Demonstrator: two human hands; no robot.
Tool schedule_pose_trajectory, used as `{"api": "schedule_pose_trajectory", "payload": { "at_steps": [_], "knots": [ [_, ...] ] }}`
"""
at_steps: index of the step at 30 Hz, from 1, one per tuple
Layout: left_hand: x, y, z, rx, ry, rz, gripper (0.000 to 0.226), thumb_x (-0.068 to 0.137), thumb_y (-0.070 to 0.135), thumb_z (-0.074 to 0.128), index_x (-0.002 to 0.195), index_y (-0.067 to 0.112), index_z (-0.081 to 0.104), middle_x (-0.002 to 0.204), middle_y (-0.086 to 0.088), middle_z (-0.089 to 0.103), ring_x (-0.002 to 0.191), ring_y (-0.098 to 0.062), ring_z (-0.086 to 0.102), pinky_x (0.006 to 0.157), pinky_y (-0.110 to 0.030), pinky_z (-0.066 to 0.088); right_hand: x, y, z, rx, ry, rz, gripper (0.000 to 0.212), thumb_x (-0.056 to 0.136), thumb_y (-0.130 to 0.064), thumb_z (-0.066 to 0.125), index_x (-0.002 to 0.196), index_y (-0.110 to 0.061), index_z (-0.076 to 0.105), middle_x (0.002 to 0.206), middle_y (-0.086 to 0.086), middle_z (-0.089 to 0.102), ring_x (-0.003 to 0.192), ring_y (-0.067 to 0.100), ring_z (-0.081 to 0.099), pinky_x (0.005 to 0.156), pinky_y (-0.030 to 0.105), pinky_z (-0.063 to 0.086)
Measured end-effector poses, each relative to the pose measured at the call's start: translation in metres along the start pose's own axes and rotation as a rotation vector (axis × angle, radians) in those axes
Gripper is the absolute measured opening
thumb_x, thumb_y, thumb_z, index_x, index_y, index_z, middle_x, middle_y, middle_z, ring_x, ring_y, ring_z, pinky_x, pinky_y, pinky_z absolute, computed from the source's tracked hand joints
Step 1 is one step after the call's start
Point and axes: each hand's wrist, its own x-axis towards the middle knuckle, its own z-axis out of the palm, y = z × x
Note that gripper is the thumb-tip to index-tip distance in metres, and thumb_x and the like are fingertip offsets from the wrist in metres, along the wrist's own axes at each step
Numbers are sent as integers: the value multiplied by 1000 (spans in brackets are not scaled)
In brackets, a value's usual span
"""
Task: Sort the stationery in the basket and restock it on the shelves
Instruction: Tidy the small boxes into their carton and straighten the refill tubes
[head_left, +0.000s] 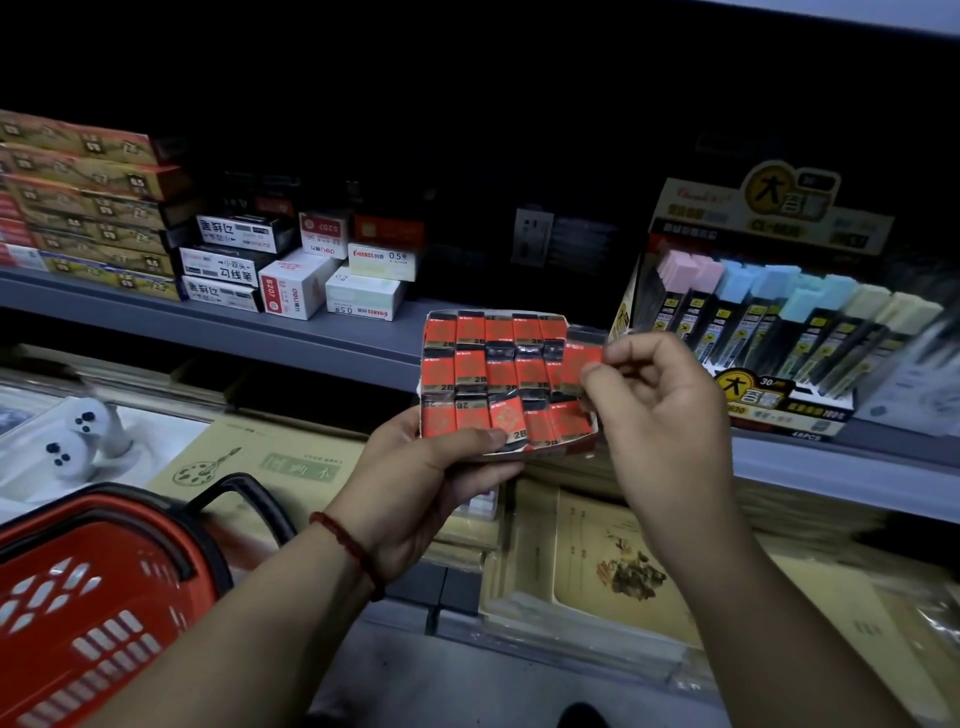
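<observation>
Red 2B erasers, probably, in cardboard tray in left hand

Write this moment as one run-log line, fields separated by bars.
left hand: holds box of red 2B packets | right hand: pinches packet at box's right edge | basket: lower left

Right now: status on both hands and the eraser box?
Left hand grips eraser box from below. Right hand pinches one red eraser at its right edge. Bare shelf behind; basket low left, apart from both hands.
</observation>
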Motion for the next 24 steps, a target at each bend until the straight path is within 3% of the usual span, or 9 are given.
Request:
{"api": "schedule_pose_trajectory", "payload": {
  "at_steps": [2, 6, 11, 17, 21, 24],
  "knots": [
    [0, 0, 0, -5, -1, -7, 39, 84, -16, 64, 122, -8, 60, 113, -23, 72, 102, -37, 72, 84, -41, 60, 1, 0, -2, 74, -5, 38, 18, 89, 0, 67, 93, -15, 57, 72, -8, 66, 66, 17, 65, 62, 37, 55],
    [-1, 1, -1, -5, -5, -10, 39, 84, -16, 63, 123, -8, 60, 113, -23, 72, 102, -37, 72, 83, -40, 60, 0, -2, -3, 77, -69, 2, 51, 91, 5, 63, 130, -27, 58, 88, 4, 63, 71, 21, 68, 63, 35, 61],
    [-1, 1, -1, -3, -2, -10, 39, 84, -16, 64, 122, -8, 60, 113, -23, 72, 102, -37, 72, 84, -40, 60, 2, 3, -6, -124, -39, -97, 28, 96, -7, 66, 115, -25, 73, 107, 4, 73, 91, 16, 73, 77, 36, 63],
    [-1, 0, -1, 11, -3, -7, 39, 84, -15, 64, 122, -7, 61, 112, -23, 73, 103, -36, 72, 85, -40, 60, 5, 3, -6, -111, -49, -43, 13, 91, -7, 73, 93, -21, 73, 85, -4, 77, 78, 9, 75, 69, 33, 64],
    [-1, -1, -1, 19, -3, 5, 39, 84, -15, 64, 122, -7, 61, 112, -23, 73, 105, -35, 71, 87, -41, 59, 11, 4, -3, -175, -98, -107, 13, 87, -4, 76, 85, -17, 71, 94, -6, 73, 91, 9, 72, 81, 34, 62],
    [-2, -1, 0, 25, -9, 4, 38, 84, -14, 64, 122, -7, 61, 111, -23, 73, 105, -35, 71, 86, -39, 60, 15, 4, -3, -291, -174, -156, 15, 87, -4, 76, 83, -18, 72, 94, -9, 71, 92, 4, 68, 83, 27, 58]
  ]
}}
